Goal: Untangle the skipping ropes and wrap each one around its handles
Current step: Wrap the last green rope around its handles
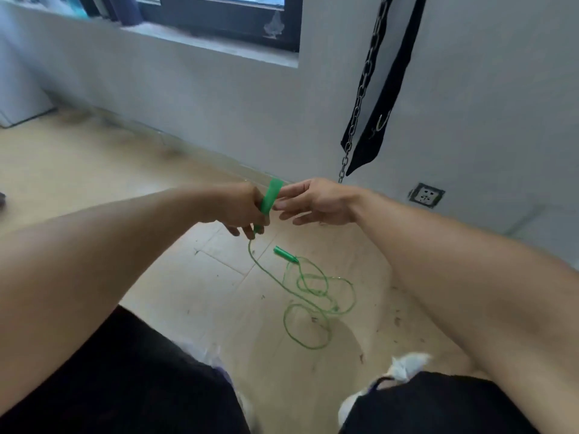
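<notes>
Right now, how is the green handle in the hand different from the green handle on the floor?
The held handle is up in the air, gripped by the left hand, while the floor handle lies untouched on the tiles. The held handle stands nearly upright; the floor handle lies flat. The right hand's fingers touch the held handle's top; nothing touches the floor one. Both are green and joined to the same tangled green rope.

Pale tiled floor (94, 170), grey wall (219, 98) with dark-framed window (219, 23), wall socket (426, 194).
</notes>
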Demonstrator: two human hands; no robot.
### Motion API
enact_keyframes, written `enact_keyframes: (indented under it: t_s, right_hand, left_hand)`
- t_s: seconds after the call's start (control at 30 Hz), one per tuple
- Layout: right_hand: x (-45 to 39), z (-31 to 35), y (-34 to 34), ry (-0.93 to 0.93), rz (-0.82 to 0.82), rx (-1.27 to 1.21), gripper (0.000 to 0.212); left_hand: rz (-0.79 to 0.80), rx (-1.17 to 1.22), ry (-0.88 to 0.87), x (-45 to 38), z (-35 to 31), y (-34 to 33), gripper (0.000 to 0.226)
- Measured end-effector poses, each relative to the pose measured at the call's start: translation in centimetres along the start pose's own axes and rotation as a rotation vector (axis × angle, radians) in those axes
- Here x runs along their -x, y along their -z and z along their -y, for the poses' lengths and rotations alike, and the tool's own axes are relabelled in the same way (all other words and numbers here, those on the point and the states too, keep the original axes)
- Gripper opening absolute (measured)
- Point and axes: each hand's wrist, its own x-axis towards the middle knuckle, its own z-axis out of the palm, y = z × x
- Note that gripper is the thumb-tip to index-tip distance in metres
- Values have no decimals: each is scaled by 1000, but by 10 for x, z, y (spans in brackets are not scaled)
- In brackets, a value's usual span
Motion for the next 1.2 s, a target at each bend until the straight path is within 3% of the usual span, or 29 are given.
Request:
enact_keyframes:
  t_s: [0.13, 0.2, 0.33, 0.43, 0.5, 0.67, 0.8, 0.87, 0.97, 1.1, 1.2]
  right_hand:
    - [-38, -36, 7, -52, -277, 210, 17]
    - [-73, -79, 8, -133, -386, 301, 12]
    - [-147, -171, 14, -334, -395, 559, 26]
    - [-187, -220, 12, -387, -426, 640, 27]
    - [-213, -246, 10, -412, -446, 650, 22]
    - [-249, -282, 3, -508, -567, 711, 21]
    - [-242, -286, -13, -570, -520, 840, 27]
    - [-229, -272, -13, -503, -522, 903, 29]
    - [-209, -223, 6, -268, -647, 762, 23]
    - [-167, -114, 57, 90, -920, 591, 27]
    - [-117, -24, 92, 476, -1081, 479, 21]
  left_hand:
    - [-94, -71, 44, -16, 0, 10, 24]
    - [-56, -94, 95, -33, 14, -1, 25]
    - [109, -169, 146, -79, 53, -27, 25]
    - [62, -173, 57, -98, 75, -29, 12]
    - [110, -113, 39, -101, 85, -28, 7]
    - [134, 54, 72, -109, 95, -24, 8]
    - [90, 36, 15, -111, 91, -22, 8]
    - [54, 16, 5, -109, 89, -20, 10]
    - [-93, -23, 16, -105, 83, -14, 23]
    - [-416, 77, -35, -95, 66, 1, 17]
    - [-740, 198, -94, -87, 50, 11, 17]
